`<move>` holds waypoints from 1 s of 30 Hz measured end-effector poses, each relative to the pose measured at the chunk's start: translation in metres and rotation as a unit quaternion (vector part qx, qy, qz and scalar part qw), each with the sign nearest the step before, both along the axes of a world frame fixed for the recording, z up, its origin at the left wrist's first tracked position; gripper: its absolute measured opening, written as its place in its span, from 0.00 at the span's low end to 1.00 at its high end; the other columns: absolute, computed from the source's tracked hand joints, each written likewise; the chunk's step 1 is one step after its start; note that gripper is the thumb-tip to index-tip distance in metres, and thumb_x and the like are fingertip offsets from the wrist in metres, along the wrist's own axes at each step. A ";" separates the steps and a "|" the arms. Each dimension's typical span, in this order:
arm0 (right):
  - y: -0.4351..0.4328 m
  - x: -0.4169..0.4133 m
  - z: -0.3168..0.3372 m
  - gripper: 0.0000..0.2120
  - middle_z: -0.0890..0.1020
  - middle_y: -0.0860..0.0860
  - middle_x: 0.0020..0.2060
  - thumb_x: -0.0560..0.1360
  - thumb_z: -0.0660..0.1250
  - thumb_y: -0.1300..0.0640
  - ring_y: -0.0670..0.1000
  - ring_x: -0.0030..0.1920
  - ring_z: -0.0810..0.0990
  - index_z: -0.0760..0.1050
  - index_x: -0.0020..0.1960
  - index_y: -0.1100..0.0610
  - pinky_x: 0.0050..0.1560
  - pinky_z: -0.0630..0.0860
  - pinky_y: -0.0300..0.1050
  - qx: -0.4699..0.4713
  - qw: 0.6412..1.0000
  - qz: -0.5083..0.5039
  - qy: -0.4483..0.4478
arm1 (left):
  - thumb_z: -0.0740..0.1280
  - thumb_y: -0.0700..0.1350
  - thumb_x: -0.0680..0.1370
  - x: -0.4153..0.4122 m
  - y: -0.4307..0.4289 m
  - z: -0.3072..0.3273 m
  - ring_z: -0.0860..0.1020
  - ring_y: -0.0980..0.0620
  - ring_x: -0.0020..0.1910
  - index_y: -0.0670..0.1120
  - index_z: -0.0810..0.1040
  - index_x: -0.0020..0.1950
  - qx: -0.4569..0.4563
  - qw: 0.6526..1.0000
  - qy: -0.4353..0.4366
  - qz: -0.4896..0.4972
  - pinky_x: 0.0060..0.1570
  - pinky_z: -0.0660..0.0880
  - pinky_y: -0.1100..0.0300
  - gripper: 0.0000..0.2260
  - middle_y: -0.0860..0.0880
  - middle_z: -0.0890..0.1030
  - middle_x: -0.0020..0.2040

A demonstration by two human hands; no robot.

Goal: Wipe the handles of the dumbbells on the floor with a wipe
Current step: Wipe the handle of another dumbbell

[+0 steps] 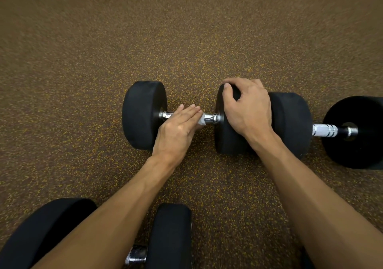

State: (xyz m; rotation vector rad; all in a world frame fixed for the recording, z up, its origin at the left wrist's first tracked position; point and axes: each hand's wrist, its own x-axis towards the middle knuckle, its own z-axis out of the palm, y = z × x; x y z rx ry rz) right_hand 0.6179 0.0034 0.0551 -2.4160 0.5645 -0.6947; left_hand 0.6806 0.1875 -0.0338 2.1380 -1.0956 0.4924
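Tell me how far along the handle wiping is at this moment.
Done: cannot tell, since no handle looks visibly different after wiping. In hand: the left hand presses a white wipe on the handle of the middle dumbbell, while the right hand grips its other head. Left: possibly the right dumbbell and the near dumbbell, both untouched now.

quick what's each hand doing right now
Left hand: open, straight fingers pressing the wipe onto the handle.
Right hand: closed, gripping the dumbbell head.
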 end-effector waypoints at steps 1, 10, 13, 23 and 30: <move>0.000 0.000 0.000 0.18 0.87 0.45 0.59 0.82 0.60 0.45 0.51 0.64 0.78 0.85 0.63 0.49 0.68 0.74 0.58 0.001 1.000 0.000 0.000 | 0.74 0.39 0.79 0.001 0.003 -0.001 0.82 0.44 0.69 0.37 0.84 0.67 0.000 1.000 -0.002 0.010 0.76 0.72 0.42 0.16 0.41 0.84 0.67; 0.001 0.000 0.001 0.17 0.87 0.46 0.58 0.83 0.61 0.46 0.53 0.63 0.79 0.85 0.62 0.50 0.68 0.75 0.58 0.000 1.000 -0.001 -0.006 | 0.74 0.39 0.79 -0.004 -0.007 0.002 0.82 0.44 0.69 0.37 0.84 0.67 0.005 1.000 0.008 0.015 0.77 0.72 0.45 0.16 0.40 0.84 0.67; 0.001 0.000 0.001 0.17 0.87 0.46 0.58 0.82 0.61 0.46 0.52 0.63 0.79 0.85 0.62 0.50 0.67 0.75 0.59 0.002 1.000 0.001 -0.007 | 0.75 0.38 0.79 -0.004 -0.002 0.003 0.81 0.44 0.70 0.38 0.83 0.68 0.011 0.999 0.012 0.028 0.78 0.69 0.44 0.17 0.41 0.83 0.68; 0.000 -0.001 0.001 0.18 0.87 0.45 0.58 0.82 0.61 0.45 0.52 0.64 0.78 0.85 0.63 0.50 0.68 0.74 0.60 0.017 1.000 0.004 -0.005 | 0.59 0.43 0.85 0.005 0.003 -0.007 0.76 0.41 0.75 0.40 0.82 0.71 0.049 0.996 0.034 0.064 0.83 0.44 0.55 0.19 0.42 0.81 0.72; 0.000 -0.001 0.001 0.18 0.87 0.45 0.58 0.82 0.60 0.45 0.52 0.63 0.78 0.85 0.62 0.50 0.68 0.74 0.60 0.011 1.000 0.002 -0.006 | 0.61 0.51 0.86 0.005 -0.003 0.008 0.73 0.49 0.77 0.54 0.80 0.74 0.085 0.989 0.111 0.051 0.83 0.49 0.45 0.18 0.53 0.81 0.73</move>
